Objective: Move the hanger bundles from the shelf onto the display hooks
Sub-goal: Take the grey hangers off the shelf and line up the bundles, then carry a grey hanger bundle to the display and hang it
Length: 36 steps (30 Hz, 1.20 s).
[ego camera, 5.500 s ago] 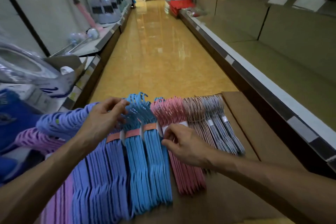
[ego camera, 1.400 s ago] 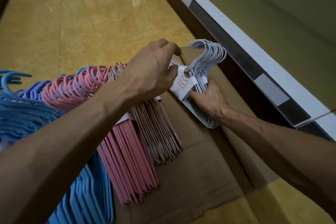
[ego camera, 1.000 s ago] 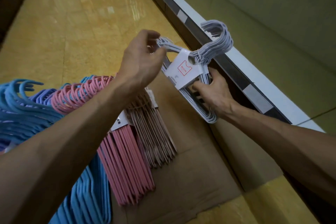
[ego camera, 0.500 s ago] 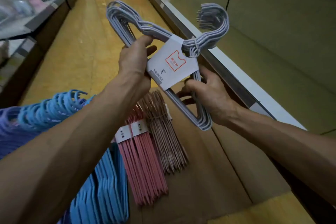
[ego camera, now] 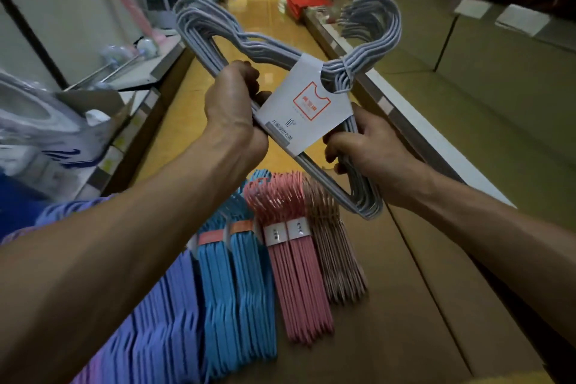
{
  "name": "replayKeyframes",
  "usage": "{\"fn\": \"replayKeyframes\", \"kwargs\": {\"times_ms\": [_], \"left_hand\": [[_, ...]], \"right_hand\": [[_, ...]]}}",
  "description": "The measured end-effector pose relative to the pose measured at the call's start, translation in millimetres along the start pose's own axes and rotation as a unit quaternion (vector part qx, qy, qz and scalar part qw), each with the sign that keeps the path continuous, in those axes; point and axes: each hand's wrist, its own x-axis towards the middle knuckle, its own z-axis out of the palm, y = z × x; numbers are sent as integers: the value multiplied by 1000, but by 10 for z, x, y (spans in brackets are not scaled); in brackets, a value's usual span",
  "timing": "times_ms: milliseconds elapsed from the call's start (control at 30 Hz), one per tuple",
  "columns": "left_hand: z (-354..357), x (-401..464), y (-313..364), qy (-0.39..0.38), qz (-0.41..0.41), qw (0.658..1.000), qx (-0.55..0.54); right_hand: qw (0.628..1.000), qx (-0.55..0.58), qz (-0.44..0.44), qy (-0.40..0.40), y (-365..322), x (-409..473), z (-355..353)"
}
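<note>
A grey hanger bundle [ego camera: 215, 29] with a white paper label is held up in the air in front of me, hooks pointing up and to the right. My left hand [ego camera: 232, 101] grips its upper arm beside the label. My right hand [ego camera: 371, 150] grips its lower corner. Below them, on a brown cardboard sheet [ego camera: 389, 305], lie more bundles side by side: purple bundles [ego camera: 156, 321] at the left, blue bundles [ego camera: 237, 290], pink bundles [ego camera: 296, 274] and a pale brownish-pink bundle [ego camera: 338, 259]. No display hooks are visible.
A shelf [ego camera: 467, 109] with a white price rail runs along the right, with dark goods on an upper level. On the left is another shelf [ego camera: 137, 72] with mops and packaged goods. A yellow tiled aisle [ego camera: 265, 28] leads ahead to buckets and red items.
Both hands picked the grey bundle off the cardboard and raised it. Since half a second ago it has come higher and closer, and my view has tilted up along the aisle.
</note>
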Motion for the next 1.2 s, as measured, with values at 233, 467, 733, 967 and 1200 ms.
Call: {"fn": "replayKeyframes", "kwargs": {"times_ms": [233, 467, 733, 967, 1200], "left_hand": [[63, -176, 766, 35, 23, 999, 2], [607, -421, 1983, 62, 36, 997, 8], [1561, -831, 3619, 132, 26, 991, -1], [2409, -1199, 5045, 117, 38, 992, -21], [2917, -1533, 6052, 122, 39, 992, 5]], "right_hand": [[1000, 8, -5, -27, -865, 3, 127], [1000, -2, 4, -28, -2221, 177, 58], [998, -25, 39, -36, -4148, 399, -354], [998, -38, 21, -45, -5871, 501, -760], [996, -56, 35, -52, -7077, 437, -931]]}}
